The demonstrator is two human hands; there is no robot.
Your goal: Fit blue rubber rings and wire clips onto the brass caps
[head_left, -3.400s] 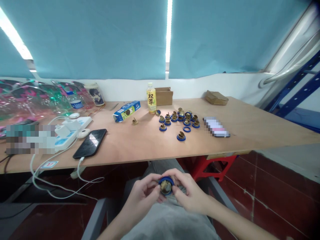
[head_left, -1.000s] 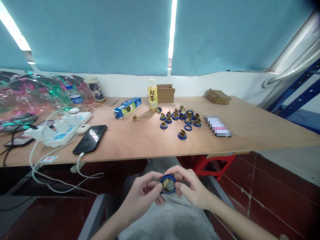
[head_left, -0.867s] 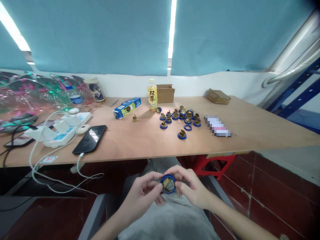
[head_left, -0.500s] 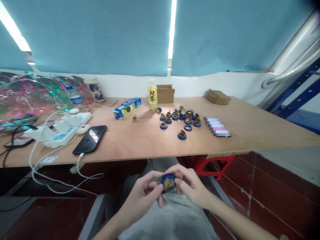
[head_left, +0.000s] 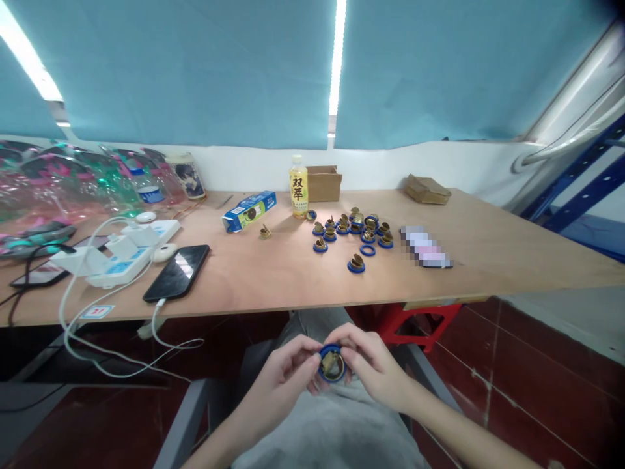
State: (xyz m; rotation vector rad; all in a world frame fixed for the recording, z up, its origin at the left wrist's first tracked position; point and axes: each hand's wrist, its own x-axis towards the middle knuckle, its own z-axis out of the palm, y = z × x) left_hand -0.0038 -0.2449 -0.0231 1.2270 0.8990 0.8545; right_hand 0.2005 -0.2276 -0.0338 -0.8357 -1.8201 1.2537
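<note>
The person sits below the edge of the desk [head_left: 273, 286] and holds one small part over the lap: a brass fitting with a blue ring [head_left: 332, 364] around it. The left hand [head_left: 283, 381] pinches its left rim between thumb and forefinger, and the right hand [head_left: 374, 368] pinches the right rim the same way, so the part sits between the two sets of fingers [head_left: 305, 355] with its open brass face turned up toward the camera. This two-sided grip appears to steady the fitting while the ring is worked around its edge; whether the ring is fully seated cannot be told at this size. Well beyond the fingers, on the desk, lies a cluster of like brass-and-blue parts [head_left: 354, 228], set close together, with one loose blue ring [head_left: 367, 250] and one ringed fitting [head_left: 356, 264] at the near edge of the group, and a bare brass piece [head_left: 265, 232] apart to its left. Containers: a yellow drink bottle [head_left: 299, 185] stands upright behind the cluster, its cap on and its contents not visible; just beside it an open cardboard box [head_left: 322, 183], interior not visible; a blue carton [head_left: 249, 211] lies on its side; a brown packet [head_left: 426, 189] sits far right, closed. To the far left of the fingers a black phone [head_left: 176, 272] lies flat on its cable beside a white power strip [head_left: 127, 251].
</note>
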